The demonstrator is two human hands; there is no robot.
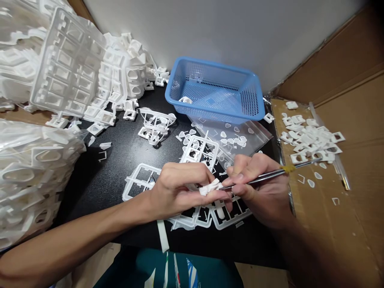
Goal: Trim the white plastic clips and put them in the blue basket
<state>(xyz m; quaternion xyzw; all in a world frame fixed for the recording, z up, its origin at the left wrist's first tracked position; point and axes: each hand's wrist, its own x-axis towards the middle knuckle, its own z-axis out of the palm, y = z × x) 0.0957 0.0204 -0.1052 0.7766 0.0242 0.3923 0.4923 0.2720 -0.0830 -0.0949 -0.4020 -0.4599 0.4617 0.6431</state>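
My left hand (186, 186) is closed on a small white plastic part (210, 187), pinched between thumb and fingers above the table. In my right hand (261, 188) is a slim metal tool (265, 176) with a yellow band near its back end; its exact kind is unclear. The tool's front tip meets the right side of the white part, and the fingertips hide some of the contact. Under both hands lie white plastic sprue frames (141, 182), with small offcuts (186, 138) scattered behind them.
A blue basket (214, 114) holding a white piece stands at the back. Stacked moulded frames (69, 64) and a bag of white parts (27, 180) crowd the left. White parts (312, 138) are heaped on cardboard (345, 224) at right. A clear plastic bag (255, 134) lies before the basket.
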